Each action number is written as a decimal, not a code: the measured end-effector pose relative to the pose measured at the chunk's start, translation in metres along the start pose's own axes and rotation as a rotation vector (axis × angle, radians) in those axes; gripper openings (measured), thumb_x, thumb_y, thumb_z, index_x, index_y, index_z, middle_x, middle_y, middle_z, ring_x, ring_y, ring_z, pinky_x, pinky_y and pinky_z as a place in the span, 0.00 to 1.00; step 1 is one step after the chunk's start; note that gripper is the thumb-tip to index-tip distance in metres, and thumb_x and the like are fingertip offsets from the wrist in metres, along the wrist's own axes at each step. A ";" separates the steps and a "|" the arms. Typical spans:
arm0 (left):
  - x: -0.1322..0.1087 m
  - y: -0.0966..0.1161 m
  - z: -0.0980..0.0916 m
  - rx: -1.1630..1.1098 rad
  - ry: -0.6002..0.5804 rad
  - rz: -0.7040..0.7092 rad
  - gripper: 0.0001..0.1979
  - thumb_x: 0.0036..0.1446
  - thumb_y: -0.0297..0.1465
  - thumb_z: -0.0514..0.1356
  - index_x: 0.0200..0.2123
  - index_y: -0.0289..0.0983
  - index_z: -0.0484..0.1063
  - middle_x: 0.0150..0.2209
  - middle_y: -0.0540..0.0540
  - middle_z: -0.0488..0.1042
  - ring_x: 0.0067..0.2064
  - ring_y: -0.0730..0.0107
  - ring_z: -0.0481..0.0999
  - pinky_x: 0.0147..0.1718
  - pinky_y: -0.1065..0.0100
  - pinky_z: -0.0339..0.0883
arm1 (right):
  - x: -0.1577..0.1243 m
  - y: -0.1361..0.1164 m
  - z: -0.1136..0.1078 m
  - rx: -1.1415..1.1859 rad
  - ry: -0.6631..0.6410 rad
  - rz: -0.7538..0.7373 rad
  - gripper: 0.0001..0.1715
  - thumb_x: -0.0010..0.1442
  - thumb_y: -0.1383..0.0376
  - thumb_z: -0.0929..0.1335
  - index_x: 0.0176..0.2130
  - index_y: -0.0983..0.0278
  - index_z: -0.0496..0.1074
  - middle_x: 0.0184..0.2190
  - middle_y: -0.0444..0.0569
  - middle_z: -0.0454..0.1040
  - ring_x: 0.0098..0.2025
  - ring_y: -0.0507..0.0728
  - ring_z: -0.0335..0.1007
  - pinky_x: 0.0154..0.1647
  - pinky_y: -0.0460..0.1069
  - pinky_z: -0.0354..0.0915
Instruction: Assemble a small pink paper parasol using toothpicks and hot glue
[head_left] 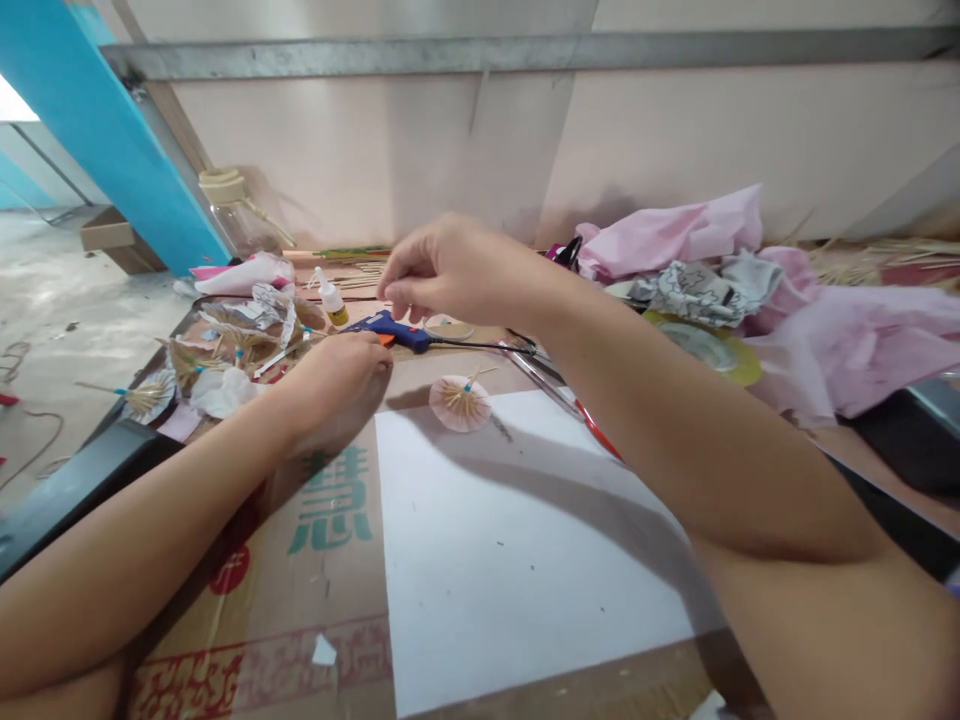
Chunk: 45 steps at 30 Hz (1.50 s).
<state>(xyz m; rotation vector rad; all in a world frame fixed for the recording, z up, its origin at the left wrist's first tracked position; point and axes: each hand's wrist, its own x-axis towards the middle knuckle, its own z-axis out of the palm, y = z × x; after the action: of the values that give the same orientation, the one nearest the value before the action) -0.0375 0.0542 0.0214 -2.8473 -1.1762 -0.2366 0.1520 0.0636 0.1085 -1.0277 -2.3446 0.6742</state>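
Observation:
My left hand (pixel 337 385) lies over the grip end of a blue glue gun (pixel 395 331) on the cardboard, fingers curled onto it. My right hand (pixel 450 270) hovers just above the gun, fingertips pinched downward; whatever they hold is too small to make out. A small pink paper umbrella (pixel 460 402) lies open at the top edge of a white sheet (pixel 510 560), just right of my left hand.
Several finished paper umbrellas (pixel 225 350) are piled at the left with a small glue bottle (pixel 330 298) and a plastic jar (pixel 236 215). Pink tissue paper (pixel 825 330) and a tape roll (pixel 705 350) are heaped at the right. A red-handled tool (pixel 585 420) lies beside the sheet.

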 end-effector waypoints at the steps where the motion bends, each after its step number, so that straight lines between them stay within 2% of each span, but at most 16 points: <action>1: 0.000 0.002 0.001 0.010 0.002 -0.012 0.14 0.58 0.23 0.49 0.32 0.36 0.74 0.36 0.46 0.76 0.37 0.66 0.73 0.39 0.66 0.65 | -0.004 0.004 0.000 -0.002 0.002 0.013 0.08 0.57 0.73 0.68 0.31 0.65 0.77 0.25 0.43 0.78 0.28 0.50 0.72 0.29 0.44 0.65; 4: 0.003 0.008 0.006 0.181 0.006 -0.045 0.13 0.58 0.22 0.48 0.33 0.34 0.73 0.36 0.42 0.76 0.38 0.63 0.74 0.39 0.64 0.66 | -0.014 0.017 0.002 0.034 0.000 0.041 0.08 0.57 0.72 0.68 0.31 0.64 0.78 0.25 0.43 0.77 0.28 0.51 0.72 0.32 0.46 0.66; 7: 0.009 0.008 0.010 0.320 -0.032 0.009 0.11 0.56 0.20 0.51 0.33 0.32 0.73 0.35 0.40 0.76 0.37 0.61 0.75 0.39 0.63 0.67 | -0.018 0.030 0.004 0.090 0.006 0.055 0.06 0.57 0.69 0.69 0.30 0.63 0.78 0.24 0.43 0.77 0.27 0.51 0.72 0.32 0.46 0.65; 9: 0.012 0.005 0.013 0.330 -0.043 0.039 0.10 0.56 0.21 0.51 0.33 0.32 0.73 0.35 0.40 0.76 0.38 0.60 0.75 0.39 0.63 0.67 | -0.018 0.034 0.004 0.115 0.025 0.060 0.06 0.57 0.67 0.70 0.28 0.63 0.77 0.24 0.43 0.76 0.27 0.51 0.71 0.32 0.46 0.65; 12: 0.014 0.002 0.012 0.299 0.018 -0.018 0.10 0.59 0.24 0.50 0.33 0.33 0.71 0.34 0.40 0.74 0.39 0.59 0.74 0.39 0.63 0.66 | -0.020 0.035 0.001 0.133 0.050 0.056 0.08 0.57 0.64 0.70 0.27 0.64 0.75 0.23 0.43 0.76 0.27 0.51 0.71 0.32 0.46 0.65; 14: 0.013 0.005 0.006 0.233 0.106 -0.120 0.11 0.63 0.27 0.48 0.35 0.33 0.69 0.33 0.41 0.73 0.37 0.61 0.73 0.37 0.63 0.66 | -0.021 0.032 0.000 0.133 0.055 0.055 0.09 0.58 0.64 0.70 0.27 0.64 0.75 0.23 0.44 0.76 0.28 0.51 0.72 0.32 0.46 0.66; 17: 0.010 0.017 -0.014 -0.045 0.302 -0.289 0.12 0.65 0.29 0.45 0.33 0.37 0.64 0.30 0.47 0.70 0.32 0.67 0.70 0.32 0.67 0.65 | -0.023 0.026 0.001 0.175 0.042 0.051 0.10 0.59 0.63 0.69 0.27 0.64 0.75 0.24 0.44 0.76 0.28 0.51 0.73 0.31 0.45 0.66; 20: 0.005 0.030 -0.038 -0.178 0.417 -0.289 0.15 0.67 0.32 0.43 0.29 0.38 0.61 0.28 0.48 0.68 0.31 0.69 0.69 0.32 0.67 0.64 | -0.023 0.021 0.004 0.294 0.002 0.044 0.12 0.60 0.63 0.68 0.27 0.64 0.74 0.24 0.44 0.77 0.27 0.50 0.73 0.30 0.44 0.68; 23: 0.000 0.038 -0.054 -0.258 0.462 -0.253 0.11 0.65 0.33 0.50 0.30 0.38 0.66 0.28 0.50 0.72 0.31 0.70 0.71 0.33 0.68 0.66 | -0.022 0.018 0.006 0.448 -0.076 0.075 0.14 0.62 0.63 0.67 0.26 0.65 0.73 0.22 0.44 0.76 0.26 0.50 0.73 0.29 0.44 0.69; 26: -0.003 0.040 -0.062 -0.332 0.509 -0.219 0.06 0.60 0.31 0.57 0.35 0.38 0.73 0.32 0.51 0.77 0.33 0.71 0.73 0.35 0.69 0.68 | -0.019 0.017 0.008 0.631 -0.129 0.130 0.14 0.62 0.62 0.68 0.27 0.67 0.73 0.24 0.47 0.78 0.26 0.50 0.75 0.30 0.45 0.72; 28: -0.005 0.040 -0.062 -0.329 0.530 -0.209 0.07 0.61 0.30 0.57 0.38 0.39 0.75 0.36 0.50 0.79 0.36 0.70 0.75 0.37 0.68 0.69 | -0.018 0.018 0.009 0.736 -0.143 0.168 0.12 0.62 0.62 0.68 0.29 0.67 0.73 0.25 0.48 0.79 0.27 0.50 0.76 0.32 0.45 0.73; 32: -0.007 0.038 -0.057 -0.086 0.562 -0.168 0.10 0.63 0.33 0.56 0.44 0.40 0.74 0.41 0.47 0.79 0.41 0.66 0.76 0.41 0.65 0.71 | -0.019 0.019 0.015 0.829 -0.185 0.203 0.14 0.62 0.60 0.68 0.32 0.67 0.75 0.28 0.49 0.80 0.28 0.50 0.76 0.34 0.45 0.73; 35: -0.011 0.035 -0.054 0.194 0.566 -0.077 0.11 0.65 0.33 0.54 0.46 0.38 0.73 0.41 0.44 0.77 0.42 0.65 0.76 0.42 0.64 0.71 | -0.020 0.019 0.020 0.932 -0.216 0.213 0.15 0.62 0.58 0.67 0.32 0.68 0.75 0.27 0.49 0.79 0.29 0.51 0.77 0.35 0.45 0.73; 38: -0.015 0.034 -0.054 0.377 0.525 -0.013 0.11 0.66 0.31 0.52 0.45 0.37 0.73 0.40 0.43 0.76 0.42 0.63 0.75 0.41 0.64 0.70 | -0.020 0.017 0.022 1.037 -0.226 0.214 0.12 0.63 0.61 0.67 0.35 0.67 0.75 0.31 0.50 0.80 0.32 0.52 0.78 0.37 0.47 0.73; 42: -0.017 0.040 -0.057 0.489 0.452 -0.009 0.12 0.64 0.26 0.50 0.44 0.33 0.73 0.39 0.40 0.75 0.40 0.59 0.75 0.38 0.61 0.69 | -0.023 0.011 0.022 1.055 -0.271 0.202 0.14 0.66 0.61 0.63 0.38 0.67 0.74 0.37 0.53 0.80 0.33 0.52 0.78 0.39 0.48 0.73; 45: -0.018 0.039 -0.063 0.448 0.383 -0.060 0.13 0.64 0.25 0.49 0.39 0.33 0.73 0.36 0.41 0.74 0.37 0.60 0.73 0.34 0.63 0.66 | -0.027 0.007 0.022 0.931 -0.284 0.207 0.18 0.67 0.57 0.62 0.41 0.67 0.73 0.40 0.54 0.80 0.33 0.52 0.77 0.38 0.47 0.73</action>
<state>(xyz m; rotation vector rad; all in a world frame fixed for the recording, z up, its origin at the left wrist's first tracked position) -0.0302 0.0077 0.0815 -2.2587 -1.0712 -0.4354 0.1585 0.0421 0.0817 -0.7467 -1.7508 1.8488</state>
